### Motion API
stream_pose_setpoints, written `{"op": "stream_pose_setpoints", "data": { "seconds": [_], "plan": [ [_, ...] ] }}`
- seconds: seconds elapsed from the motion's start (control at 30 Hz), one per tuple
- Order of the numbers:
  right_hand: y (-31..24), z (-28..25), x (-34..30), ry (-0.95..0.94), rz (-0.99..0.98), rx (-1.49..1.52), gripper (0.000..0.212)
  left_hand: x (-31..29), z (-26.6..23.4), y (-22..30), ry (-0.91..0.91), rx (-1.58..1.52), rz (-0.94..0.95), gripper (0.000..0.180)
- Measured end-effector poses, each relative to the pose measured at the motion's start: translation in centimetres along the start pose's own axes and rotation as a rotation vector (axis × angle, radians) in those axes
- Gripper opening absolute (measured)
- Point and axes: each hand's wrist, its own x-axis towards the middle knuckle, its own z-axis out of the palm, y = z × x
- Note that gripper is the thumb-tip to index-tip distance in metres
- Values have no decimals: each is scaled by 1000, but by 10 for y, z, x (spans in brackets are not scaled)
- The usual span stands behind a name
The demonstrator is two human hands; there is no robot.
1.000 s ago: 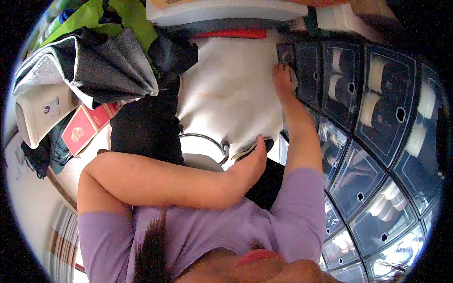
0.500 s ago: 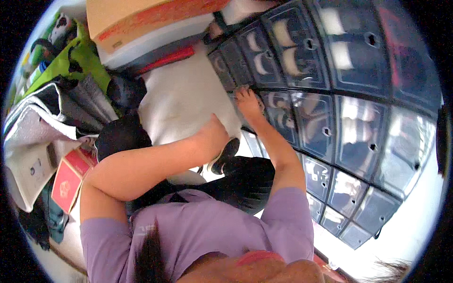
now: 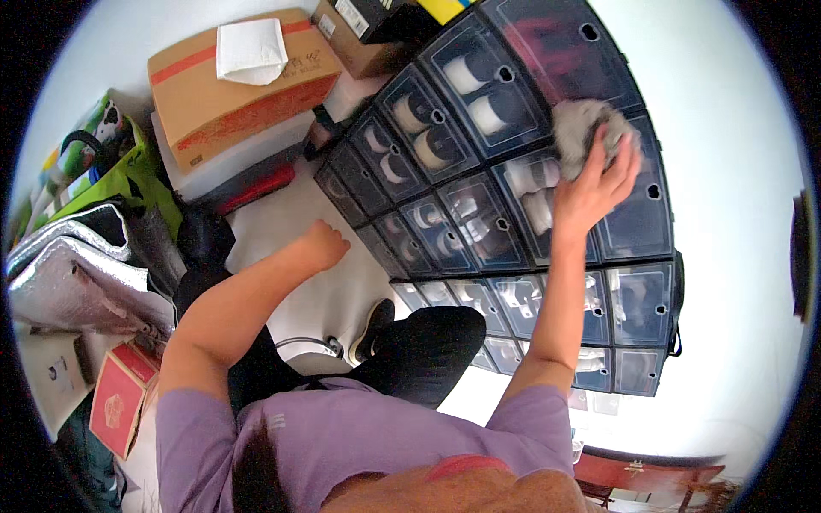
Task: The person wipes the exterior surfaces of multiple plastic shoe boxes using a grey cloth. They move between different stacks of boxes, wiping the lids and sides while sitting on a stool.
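Observation:
My right hand (image 3: 594, 192) is closed on a crumpled grey cloth (image 3: 581, 120), its fingers spread over the bundle. The cloth lies against the front of a stack of clear-doored shoe boxes (image 3: 530, 154), near the right end of an upper row. Behind the see-through doors show pairs of white shoes (image 3: 483, 94) and, in the top right box, something pinkish red (image 3: 556, 43). My left hand (image 3: 325, 245) is curled into a loose fist in front of my body, touching nothing, and no object shows in it.
A taped cardboard box (image 3: 239, 94) with a white padded envelope (image 3: 251, 51) on top stands at the far left. Nearer on the left are a green bag (image 3: 128, 179), silvery insulated material (image 3: 77, 274) and a red box (image 3: 120, 398). A dark shoe (image 3: 372, 329) is on the floor.
My right hand has moved from the left part of the shoe boxes up to the upper right, where the grey cloth now shows in it. My left hand has shifted left. The view has swung.

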Motion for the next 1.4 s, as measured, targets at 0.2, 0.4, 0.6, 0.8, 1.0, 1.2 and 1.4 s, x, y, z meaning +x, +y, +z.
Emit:
{"op": "stream_pose_setpoints", "data": {
  "seconds": [0.2, 0.4, 0.6, 0.8, 1.0, 1.2, 1.4],
  "plan": [
    [2, 27, 79, -28, -36, 21, 60, -2, 0, -4, -38, -1, 18, 38],
    [-10, 84, 136, 144, -13, 82, 49, -5, -11, -3, -103, 16, 16, 42],
    [-45, 92, 176, 39, -46, 182, 38, -2, -14, 0, -80, 50, 74, 42],
    [-28, 92, 140, 11, -256, 67, 43, 7, 4, -7, -24, 25, 39, 41],
    [-11, 40, 58, -232, -278, 79, 36, 3, 9, -7, 92, 13, 59, 34],
    [-33, 44, 70, -273, -217, 102, 55, -11, 3, -2, 59, 35, 16, 27],
    [-60, 110, 115, -122, -299, 162, 45, -16, -3, -6, 60, -2, -33, 24]
  ]
}}
